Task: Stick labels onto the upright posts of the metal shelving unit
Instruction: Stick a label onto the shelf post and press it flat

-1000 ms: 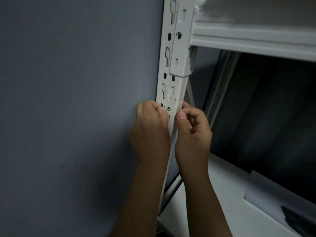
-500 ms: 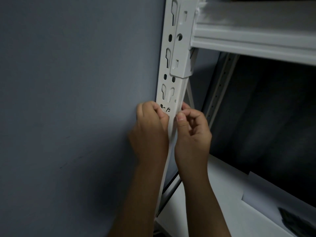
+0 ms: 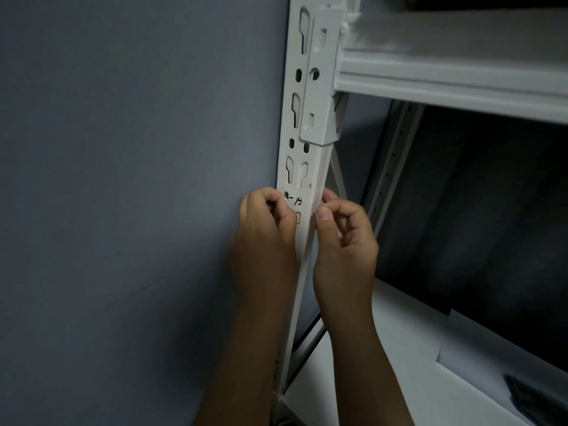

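A white upright post (image 3: 310, 155) with keyhole slots runs down the middle of the head view. A white label (image 3: 304, 216) with black handwriting lies across its front face at hand height. My left hand (image 3: 264, 232) curls its fingers round the label's left edge at the post's left side. My right hand (image 3: 344, 241) pinches the label's right edge between thumb and forefinger at the post's right corner. The lower part of the label is hidden between my hands.
A blue-grey wall (image 3: 138, 179) stands close on the left of the post. A white shelf beam (image 3: 445, 78) hooks into the post above. A lower white shelf (image 3: 368, 379) carries paper sheets (image 3: 491, 348) and a dark object (image 3: 534, 395). A rear post (image 3: 393, 155) stands behind.
Both hands stay at the same spot on the post. My left fingers have slid slightly left, showing a little more of the writing.
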Motion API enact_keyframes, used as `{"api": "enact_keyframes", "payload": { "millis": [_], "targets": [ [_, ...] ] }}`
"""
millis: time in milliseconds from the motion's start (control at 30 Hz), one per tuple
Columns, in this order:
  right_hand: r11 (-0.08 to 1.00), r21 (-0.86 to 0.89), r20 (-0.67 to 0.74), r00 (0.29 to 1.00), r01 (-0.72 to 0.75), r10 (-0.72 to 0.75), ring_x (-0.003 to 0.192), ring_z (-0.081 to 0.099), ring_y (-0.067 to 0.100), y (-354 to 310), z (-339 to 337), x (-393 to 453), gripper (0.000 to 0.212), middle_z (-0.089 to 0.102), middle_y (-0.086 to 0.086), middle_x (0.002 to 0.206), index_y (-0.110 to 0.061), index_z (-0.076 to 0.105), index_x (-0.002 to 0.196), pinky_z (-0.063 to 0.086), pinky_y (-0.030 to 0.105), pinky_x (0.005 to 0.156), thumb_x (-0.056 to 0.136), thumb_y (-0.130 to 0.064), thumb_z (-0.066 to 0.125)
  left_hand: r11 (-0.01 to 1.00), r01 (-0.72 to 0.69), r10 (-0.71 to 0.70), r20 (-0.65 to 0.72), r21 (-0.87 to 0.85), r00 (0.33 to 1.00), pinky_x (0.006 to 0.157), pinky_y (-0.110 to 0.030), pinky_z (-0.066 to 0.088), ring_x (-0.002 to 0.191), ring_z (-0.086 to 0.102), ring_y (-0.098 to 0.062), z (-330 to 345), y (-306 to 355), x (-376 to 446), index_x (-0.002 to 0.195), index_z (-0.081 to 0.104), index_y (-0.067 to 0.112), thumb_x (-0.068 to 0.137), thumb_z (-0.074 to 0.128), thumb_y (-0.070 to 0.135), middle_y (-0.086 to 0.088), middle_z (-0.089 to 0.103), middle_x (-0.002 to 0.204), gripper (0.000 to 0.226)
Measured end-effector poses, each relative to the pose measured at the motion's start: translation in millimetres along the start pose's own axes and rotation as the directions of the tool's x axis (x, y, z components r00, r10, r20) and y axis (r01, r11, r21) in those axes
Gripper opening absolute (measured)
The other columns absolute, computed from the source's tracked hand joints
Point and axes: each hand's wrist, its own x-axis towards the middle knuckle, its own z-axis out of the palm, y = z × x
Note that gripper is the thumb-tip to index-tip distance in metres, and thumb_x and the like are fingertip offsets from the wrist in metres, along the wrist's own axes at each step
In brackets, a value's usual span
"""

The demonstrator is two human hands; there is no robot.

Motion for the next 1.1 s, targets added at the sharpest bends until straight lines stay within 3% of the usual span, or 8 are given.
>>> {"api": "enact_keyframes", "payload": {
  "millis": [133, 300, 400, 733, 833, 933, 1033, 1100],
  "targets": [
    [1.000, 0.019, 0.008, 1.000, -0.005, 0.004, 0.090, 0.064, -0.012, -1, 0, -1, 0.014, 0.062, -0.012, 0.111, -0.009, 0.056, 0.087, 0.049, 0.007, 0.070, 0.094, 0.002, 0.049, 1.000, 0.000, -0.001, -0.014, -0.007, 1.000, 0.061, 0.002, 0.034, 0.073, 0.044, 0.021, -1, 1, -2, 0.086, 0.048, 0.022, 0.097, 0.046, 0.016, 0.017, 0.041, 0.081, 0.012],
    [1.000, 0.015, 0.009, 1.000, -0.006, 0.006, 0.090, 0.064, -0.012, -2, 1, -1, 0.014, 0.062, -0.014, 0.110, -0.009, 0.056, 0.088, 0.049, 0.007, 0.070, 0.095, 0.002, 0.049, 0.998, -0.035, 0.033, -0.062, -0.044, 0.998, 0.064, 0.003, 0.035, 0.069, 0.048, 0.002, -2, -4, -3, 0.093, 0.061, 0.009, 0.093, 0.053, 0.010, 0.007, 0.053, 0.092, 0.008],
    [1.000, 0.015, 0.012, 1.000, 0.002, -0.002, 0.092, 0.064, -0.011, -1, 0, -1, 0.012, 0.062, -0.014, 0.111, -0.008, 0.056, 0.090, 0.050, 0.008, 0.071, 0.095, 0.001, 0.049, 0.996, -0.055, 0.049, -0.077, -0.077, 0.996, 0.064, 0.005, 0.035, 0.078, 0.051, -0.004, -3, -3, -3, 0.093, 0.063, 0.005, 0.089, 0.058, 0.007, 0.003, 0.057, 0.093, 0.006],
    [1.000, -0.020, 0.006, 1.000, 0.017, -0.017, 0.094, 0.064, -0.010, 3, -1, -1, 0.013, 0.061, -0.009, 0.119, -0.008, 0.057, 0.090, 0.050, 0.008, 0.073, 0.094, 0.001, 0.050, 0.983, 0.014, -0.015, -0.004, -0.183, 1.000, 0.059, -0.001, 0.040, 0.079, 0.059, -0.005, -6, 0, -4, 0.086, 0.049, 0.020, 0.088, 0.062, 0.017, 0.007, 0.060, 0.089, 0.014],
    [0.997, -0.071, 0.007, 0.999, 0.032, -0.031, 0.097, 0.063, -0.008, 5, -2, -2, 0.013, 0.060, -0.001, 0.127, -0.009, 0.061, 0.087, 0.052, 0.011, 0.078, 0.093, 0.001, 0.053, 0.978, 0.014, -0.009, 0.027, -0.207, 1.000, 0.062, -0.003, 0.040, 0.080, 0.058, 0.000, -13, -1, -1, 0.074, 0.045, 0.029, 0.089, 0.063, 0.021, 0.012, 0.061, 0.088, 0.025],
    [0.986, -0.150, -0.008, 0.998, 0.067, -0.069, 0.113, 0.058, -0.001, 6, 0, -5, 0.019, 0.058, -0.004, 0.132, -0.020, 0.065, 0.082, 0.050, 0.024, 0.096, 0.091, -0.004, 0.058, 0.974, 0.022, -0.005, 0.075, -0.227, 0.997, 0.067, -0.004, 0.041, 0.085, 0.058, 0.002, -24, 1, 2, 0.072, 0.050, 0.030, 0.089, 0.062, 0.020, 0.018, 0.060, 0.091, 0.023],
    [0.905, -0.383, -0.065, 0.971, 0.187, -0.228, 0.122, 0.045, -0.003, 4, 6, -13, 0.030, 0.056, -0.014, 0.127, -0.041, 0.062, 0.078, 0.034, 0.006, 0.097, 0.089, -0.013, 0.064, 0.949, 0.060, -0.016, 0.145, -0.308, 0.989, 0.078, -0.011, 0.045, 0.093, 0.059, 0.001, -32, 3, 3, 0.072, 0.054, 0.029, 0.089, 0.061, 0.017, 0.016, 0.062, 0.101, 0.022],
    [0.873, -0.421, -0.094, 0.945, 0.248, -0.314, 0.115, 0.048, 0.003, 2, 7, -15, 0.030, 0.058, -0.013, 0.113, -0.041, 0.061, 0.080, 0.036, 0.005, 0.091, 0.088, -0.012, 0.066, 0.916, 0.131, -0.045, 0.229, -0.379, 0.972, 0.077, -0.015, 0.046, 0.092, 0.060, -0.001, -36, 5, 4, 0.073, 0.057, 0.026, 0.090, 0.060, 0.015, 0.013, 0.063, 0.107, 0.020]
  ]
}}
